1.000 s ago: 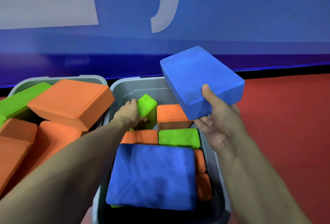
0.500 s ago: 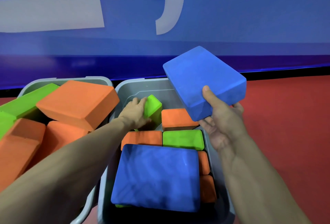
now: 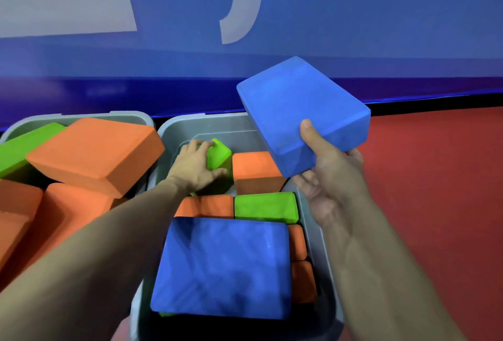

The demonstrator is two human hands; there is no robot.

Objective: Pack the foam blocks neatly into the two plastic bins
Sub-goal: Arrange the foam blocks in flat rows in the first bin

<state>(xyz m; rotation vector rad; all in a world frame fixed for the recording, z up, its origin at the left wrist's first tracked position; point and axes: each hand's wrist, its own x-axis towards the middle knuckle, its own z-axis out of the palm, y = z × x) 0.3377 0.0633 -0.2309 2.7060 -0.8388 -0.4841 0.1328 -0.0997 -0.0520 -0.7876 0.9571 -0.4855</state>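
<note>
Two grey plastic bins stand side by side. In the right bin point(image 3: 179, 134), my left hand point(image 3: 194, 166) grips a small tilted green block point(image 3: 219, 154) at the far left corner. My right hand point(image 3: 330, 177) holds a large blue block point(image 3: 299, 112) in the air over that bin's far right corner. Below lie an orange block point(image 3: 253, 169), another orange block point(image 3: 206, 206), a green block point(image 3: 265, 207) and a big blue block point(image 3: 226, 267) laid flat on top. The left bin point(image 3: 130, 117) is heaped with orange blocks point(image 3: 95, 153) and a green block point(image 3: 24, 144).
A blue wall with white markings point(image 3: 245, 14) rises directly behind the bins. Red floor point(image 3: 435, 191) stretches to the right of the right bin. Two more orange blocks point(image 3: 298, 242) stand along the right bin's right wall.
My left hand has shifted its grip over the small green block, fingers now on its top. The held blue block stays nearly where it was.
</note>
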